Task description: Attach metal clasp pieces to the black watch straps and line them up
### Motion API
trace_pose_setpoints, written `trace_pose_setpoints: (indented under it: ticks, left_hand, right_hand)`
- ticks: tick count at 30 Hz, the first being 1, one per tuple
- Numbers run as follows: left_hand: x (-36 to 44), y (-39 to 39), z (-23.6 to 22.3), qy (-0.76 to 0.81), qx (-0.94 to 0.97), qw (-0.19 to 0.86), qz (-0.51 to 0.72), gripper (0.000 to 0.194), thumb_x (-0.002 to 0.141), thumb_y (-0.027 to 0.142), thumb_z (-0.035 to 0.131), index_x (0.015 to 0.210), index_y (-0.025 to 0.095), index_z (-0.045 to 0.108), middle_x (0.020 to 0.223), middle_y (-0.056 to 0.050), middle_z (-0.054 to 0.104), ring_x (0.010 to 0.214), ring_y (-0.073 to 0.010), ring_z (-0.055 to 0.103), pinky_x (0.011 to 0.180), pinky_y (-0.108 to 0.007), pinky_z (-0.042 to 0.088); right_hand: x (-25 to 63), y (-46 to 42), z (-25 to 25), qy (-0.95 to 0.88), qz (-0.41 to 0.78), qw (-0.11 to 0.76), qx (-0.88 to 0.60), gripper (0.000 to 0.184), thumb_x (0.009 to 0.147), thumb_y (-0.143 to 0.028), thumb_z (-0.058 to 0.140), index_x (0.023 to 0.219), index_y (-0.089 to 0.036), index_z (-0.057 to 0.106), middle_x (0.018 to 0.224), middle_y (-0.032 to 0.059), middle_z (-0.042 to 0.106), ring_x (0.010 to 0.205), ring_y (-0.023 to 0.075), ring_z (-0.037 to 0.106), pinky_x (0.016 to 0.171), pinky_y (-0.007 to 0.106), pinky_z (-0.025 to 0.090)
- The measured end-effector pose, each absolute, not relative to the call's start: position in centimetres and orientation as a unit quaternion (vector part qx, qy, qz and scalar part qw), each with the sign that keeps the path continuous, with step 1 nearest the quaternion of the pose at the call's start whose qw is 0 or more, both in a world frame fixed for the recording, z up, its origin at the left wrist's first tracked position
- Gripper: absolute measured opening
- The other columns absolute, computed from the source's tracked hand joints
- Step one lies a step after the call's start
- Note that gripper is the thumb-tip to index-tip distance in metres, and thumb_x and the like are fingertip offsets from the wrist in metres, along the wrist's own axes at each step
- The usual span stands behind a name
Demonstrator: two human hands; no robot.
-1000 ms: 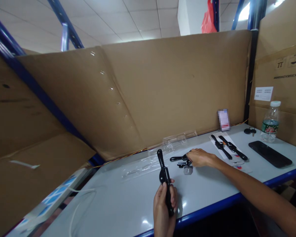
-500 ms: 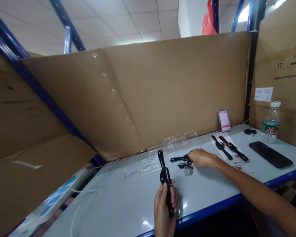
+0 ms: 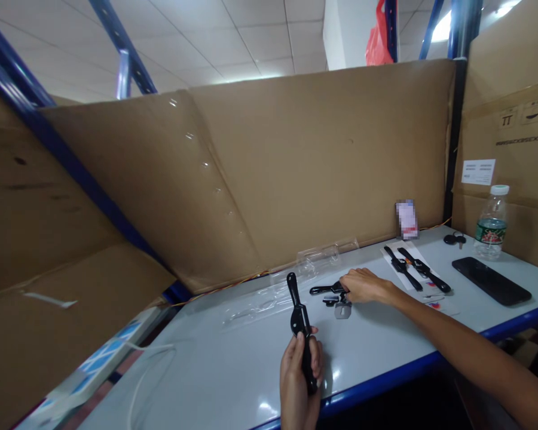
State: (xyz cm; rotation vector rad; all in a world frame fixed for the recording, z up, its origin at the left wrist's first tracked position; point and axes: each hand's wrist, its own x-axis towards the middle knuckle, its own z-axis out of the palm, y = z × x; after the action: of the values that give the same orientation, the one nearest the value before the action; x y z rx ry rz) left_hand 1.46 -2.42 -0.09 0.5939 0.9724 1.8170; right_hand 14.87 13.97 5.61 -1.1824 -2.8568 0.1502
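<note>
My left hand (image 3: 298, 376) is wrapped round the lower strap of a black smartwatch (image 3: 299, 322), holding it upright above the white table (image 3: 233, 370). My right hand (image 3: 363, 285) rests on the table further back, fingers curled over a small pile of black straps and parts (image 3: 329, 292) next to a small grey piece (image 3: 342, 309). What the right fingers hold, if anything, is hidden.
Clear plastic trays (image 3: 291, 280) lie along the cardboard wall (image 3: 296, 173). Two black watches on white paper (image 3: 415, 269), a black phone (image 3: 491, 279), keys (image 3: 452, 239) and a water bottle (image 3: 491, 222) are at the right. A white cable (image 3: 143, 370) trails at the left.
Almost nothing has moved. The right hand shifted very slightly over the black parts; the left hand keeps the watch upright in the same spot.
</note>
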Motion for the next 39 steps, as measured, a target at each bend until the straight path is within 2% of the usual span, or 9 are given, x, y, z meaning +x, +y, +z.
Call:
trace_pose_setpoints:
  ticks: [4, 7, 15, 20, 24, 28, 33, 35, 39]
  left_hand:
    - [1.4, -2.4, -0.1, 0.4, 0.247, 0.477, 0.742, 0.041, 0.071, 0.048, 0.083, 0.084, 0.013, 0.066, 0.047, 0.009, 0.042, 0.039, -0.0046, 0.03, 0.035, -0.015, 0.025]
    - [1.5, -2.4, 0.0, 0.4, 0.247, 0.475, 0.744, 0.041, 0.071, 0.048, 0.083, 0.085, 0.013, 0.066, 0.047, 0.009, 0.041, 0.04, -0.0044, 0.03, 0.035, -0.015, 0.024]
    - [1.6, -2.3, 0.0, 0.397, 0.244, 0.467, 0.752, 0.043, 0.075, 0.047, 0.081, 0.097, 0.014, 0.065, 0.048, 0.009, 0.041, 0.041, -0.0052, 0.03, 0.037, -0.016, 0.024]
    - [1.6, -2.4, 0.1, 0.396, 0.241, 0.471, 0.751, 0.044, 0.073, 0.047, 0.082, 0.097, 0.014, 0.065, 0.048, 0.01, 0.041, 0.041, -0.0055, 0.03, 0.036, -0.016, 0.025]
    - [1.5, -2.3, 0.1, 0.393, 0.245, 0.478, 0.746, 0.046, 0.072, 0.049, 0.082, 0.094, 0.013, 0.066, 0.047, 0.01, 0.038, 0.039, -0.0044, 0.026, 0.033, -0.015, 0.021]
    - [1.4, -2.3, 0.1, 0.401, 0.249, 0.484, 0.737, 0.048, 0.071, 0.053, 0.081, 0.091, 0.012, 0.067, 0.046, 0.011, 0.037, 0.038, -0.0034, 0.022, 0.031, -0.015, 0.018]
    - [1.5, -2.4, 0.1, 0.399, 0.241, 0.479, 0.744, 0.048, 0.072, 0.054, 0.081, 0.089, 0.012, 0.067, 0.046, 0.01, 0.037, 0.038, -0.0035, 0.023, 0.032, -0.014, 0.02]
    - [1.6, -2.3, 0.1, 0.395, 0.237, 0.478, 0.747, 0.046, 0.072, 0.053, 0.081, 0.089, 0.012, 0.066, 0.046, 0.01, 0.037, 0.038, -0.0035, 0.023, 0.032, -0.014, 0.02]
    - [1.7, -2.4, 0.1, 0.388, 0.225, 0.475, 0.757, 0.044, 0.072, 0.051, 0.081, 0.087, 0.013, 0.066, 0.047, 0.01, 0.036, 0.039, -0.0039, 0.024, 0.032, -0.014, 0.02]
  right_hand:
    - [13.7, 13.3, 4.3, -0.919, 0.04, 0.071, -0.386, 0.027, 0.095, -0.034, 0.055, 0.108, -0.015, 0.07, 0.106, 0.0171, 0.073, 0.1, 0.0309, 0.069, 0.076, 0.031, 0.044]
    - [12.8, 12.9, 3.2, -0.919, 0.048, 0.087, -0.381, 0.033, 0.094, -0.041, 0.058, 0.111, -0.015, 0.068, 0.111, 0.0167, 0.072, 0.104, 0.0312, 0.068, 0.081, 0.032, 0.044]
    - [12.4, 13.6, 2.3, -0.903, 0.109, 0.112, -0.399, 0.025, 0.08, -0.032, 0.072, 0.099, -0.016, 0.07, 0.107, 0.012, 0.073, 0.101, 0.0272, 0.067, 0.073, 0.027, 0.041]
    - [12.3, 14.1, 1.9, -0.893, 0.166, 0.143, -0.393, 0.015, 0.076, -0.017, 0.073, 0.091, -0.02, 0.071, 0.097, 0.0065, 0.075, 0.1, 0.024, 0.066, 0.072, 0.025, 0.039]
    - [12.0, 14.4, 2.1, -0.877, 0.241, 0.181, -0.374, 0.002, 0.08, -0.017, 0.069, 0.078, -0.018, 0.07, 0.079, 0.0032, 0.073, 0.082, 0.018, 0.067, 0.067, 0.023, 0.041]
    - [11.8, 14.4, 2.7, -0.852, 0.336, 0.2, -0.348, 0.016, 0.09, -0.025, 0.058, 0.083, -0.015, 0.068, 0.065, -0.001, 0.065, 0.054, 0.0102, 0.057, 0.05, 0.02, 0.04]
    - [11.9, 14.3, 3.5, -0.783, 0.47, 0.248, -0.324, 0.02, 0.088, -0.032, 0.057, 0.084, -0.014, 0.066, 0.063, -0.0031, 0.056, 0.047, 0.0085, 0.047, 0.042, 0.019, 0.035]
    - [12.2, 14.7, 3.6, -0.778, 0.463, 0.265, -0.332, 0.019, 0.085, -0.031, 0.06, 0.084, -0.014, 0.068, 0.062, -0.0029, 0.056, 0.05, 0.0088, 0.047, 0.045, 0.019, 0.035]
    - [13.0, 16.0, 3.5, -0.826, 0.358, 0.24, -0.362, 0.017, 0.081, -0.027, 0.066, 0.079, -0.013, 0.074, 0.065, 0.0005, 0.063, 0.061, 0.0113, 0.055, 0.053, 0.021, 0.035]
